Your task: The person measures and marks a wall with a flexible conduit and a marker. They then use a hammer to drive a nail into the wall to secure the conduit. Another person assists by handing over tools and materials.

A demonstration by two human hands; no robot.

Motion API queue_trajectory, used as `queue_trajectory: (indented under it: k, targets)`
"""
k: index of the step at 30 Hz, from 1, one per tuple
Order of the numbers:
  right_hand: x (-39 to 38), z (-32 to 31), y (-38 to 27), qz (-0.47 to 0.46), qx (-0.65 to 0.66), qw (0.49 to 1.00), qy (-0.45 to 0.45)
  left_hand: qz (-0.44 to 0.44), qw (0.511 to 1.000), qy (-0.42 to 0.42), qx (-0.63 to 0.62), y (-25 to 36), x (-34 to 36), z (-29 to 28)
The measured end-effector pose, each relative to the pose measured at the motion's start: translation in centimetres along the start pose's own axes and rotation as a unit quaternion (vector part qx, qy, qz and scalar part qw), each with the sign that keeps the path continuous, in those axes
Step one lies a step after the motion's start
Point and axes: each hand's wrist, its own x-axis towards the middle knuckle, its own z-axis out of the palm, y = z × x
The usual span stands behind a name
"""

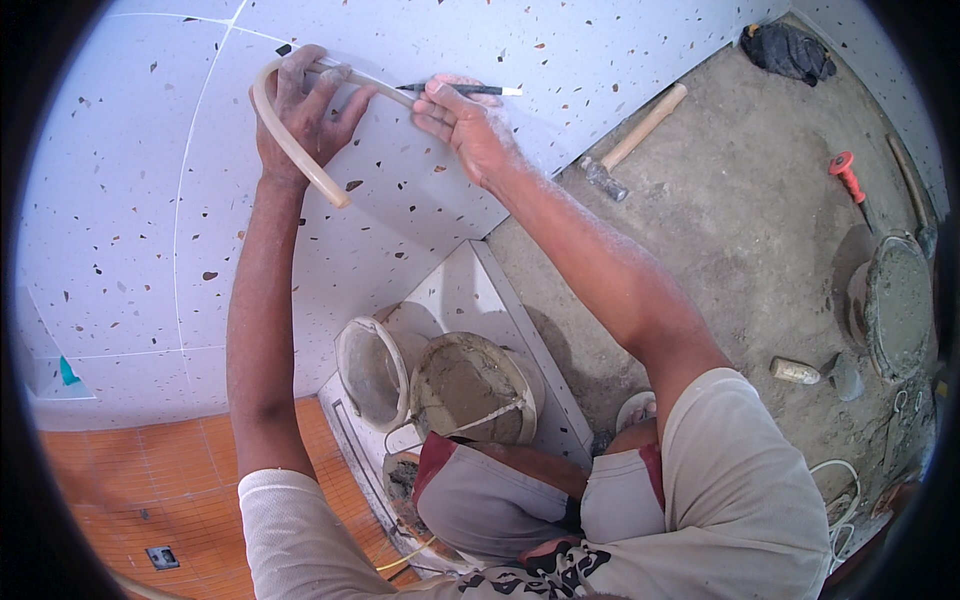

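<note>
My left hand [305, 110] is raised against a white wall panel with dark and brown flecks, its fingers pressing a beige flexible hose [300, 155]. The hose bends round in a hook; one free end hangs past my left wrist, while the other stretches toward my right fingers. My right hand [460, 125], dusty with white powder, is closed around a slim dark pen [415, 87] with a white end. Its fingertips are at the hose's end; whether they also grip it, I cannot tell.
Below stand a pale bucket [365, 375] and a mortar-filled bucket [465, 390]. On the floor to the right are a hammer [640, 130], a red-handled chisel [848, 177], a mortar tub [895, 305], a trowel [845, 377] and a black bag [788, 53]. Orange flooring [130, 470] lies lower left.
</note>
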Motion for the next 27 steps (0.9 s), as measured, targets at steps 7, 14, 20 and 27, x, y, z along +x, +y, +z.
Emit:
queue_trajectory:
  k: [7,14,20,27]
  targets:
    - [-0.23,0.32,-0.32,0.010,-0.009,1.000,0.010,-0.004,1.000,0.002,-0.004,0.11,0.07,-0.10]
    - [-0.23,0.34,-0.34,0.010,-0.018,1.000,0.011,0.000,1.000,0.001,0.005,-0.08,-0.15,0.19]
    - [-0.24,0.27,-0.24,0.002,-0.014,1.000,0.005,-0.005,1.000,0.000,0.004,-0.06,-0.25,0.22]
    - [-0.18,0.32,-0.21,0.003,-0.009,1.000,0.011,-0.014,1.000,-0.006,0.003,-0.01,-0.31,0.25]
